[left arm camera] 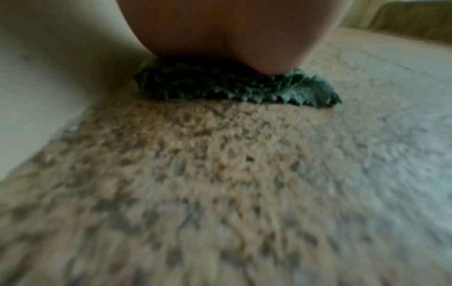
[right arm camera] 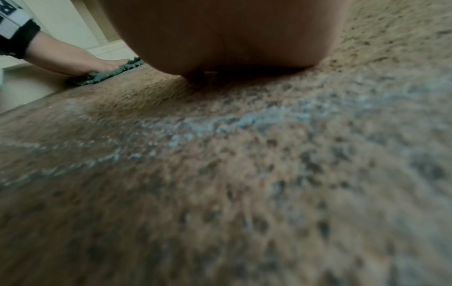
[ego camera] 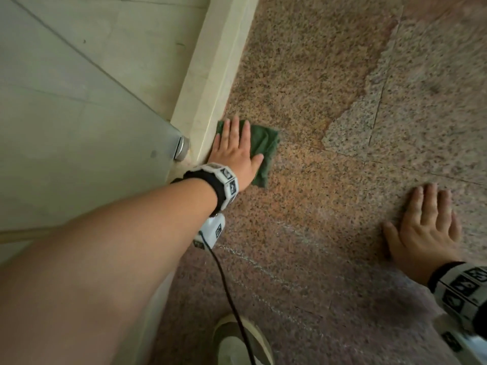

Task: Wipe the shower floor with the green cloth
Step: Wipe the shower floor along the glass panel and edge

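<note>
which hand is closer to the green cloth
Left. The left hand lies flat on the green cloth, pressing it beside the cream curb. The right hand rests on bare floor, well apart from it.

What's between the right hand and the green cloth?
Only bare speckled floor between right hand and green cloth, pressed flat by the left hand; head view.

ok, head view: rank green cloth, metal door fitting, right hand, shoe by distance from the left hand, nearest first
1. green cloth: directly under the left hand, pressed flat.
2. metal door fitting: just left, past the pale curb.
3. right hand: flat on the floor, lower right.
4. shoe: bottom edge.
</note>
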Demonstrator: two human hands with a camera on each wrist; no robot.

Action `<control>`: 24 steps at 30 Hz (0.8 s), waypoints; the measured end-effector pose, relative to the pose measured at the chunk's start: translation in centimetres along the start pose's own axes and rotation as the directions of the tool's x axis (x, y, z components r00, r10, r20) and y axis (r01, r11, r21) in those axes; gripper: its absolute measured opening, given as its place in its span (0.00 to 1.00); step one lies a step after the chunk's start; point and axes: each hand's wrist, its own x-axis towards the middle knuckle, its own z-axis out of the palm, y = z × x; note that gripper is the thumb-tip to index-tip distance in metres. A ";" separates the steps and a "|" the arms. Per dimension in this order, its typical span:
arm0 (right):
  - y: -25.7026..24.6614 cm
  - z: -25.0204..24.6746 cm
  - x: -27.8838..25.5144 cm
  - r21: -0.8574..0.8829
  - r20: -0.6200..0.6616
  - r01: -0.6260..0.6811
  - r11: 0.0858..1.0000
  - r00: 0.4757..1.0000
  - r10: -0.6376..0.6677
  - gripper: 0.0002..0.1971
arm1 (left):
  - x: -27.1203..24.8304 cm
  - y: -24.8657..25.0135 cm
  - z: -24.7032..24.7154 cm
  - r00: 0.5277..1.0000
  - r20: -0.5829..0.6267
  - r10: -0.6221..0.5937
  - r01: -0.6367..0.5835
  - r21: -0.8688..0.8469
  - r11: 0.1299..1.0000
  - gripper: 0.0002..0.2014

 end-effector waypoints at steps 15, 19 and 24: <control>0.9 1.2 0.6 0.034 -0.055 0.042 0.999 0.998 -0.040 0.46 | -13.9 -2.9 8.3 0.999 0.039 0.038 -0.040 0.047 0.998 0.41; 0.7 0.9 0.5 0.030 -0.034 0.029 0.999 0.999 -0.028 0.43 | -9.0 -1.3 5.5 1.000 -0.018 -0.016 0.016 0.022 1.000 0.41; 0.3 0.4 0.3 -0.001 -0.037 0.013 1.000 0.999 -0.013 0.45 | -5.3 -0.7 3.4 1.000 -0.027 0.016 -0.015 0.040 0.999 0.42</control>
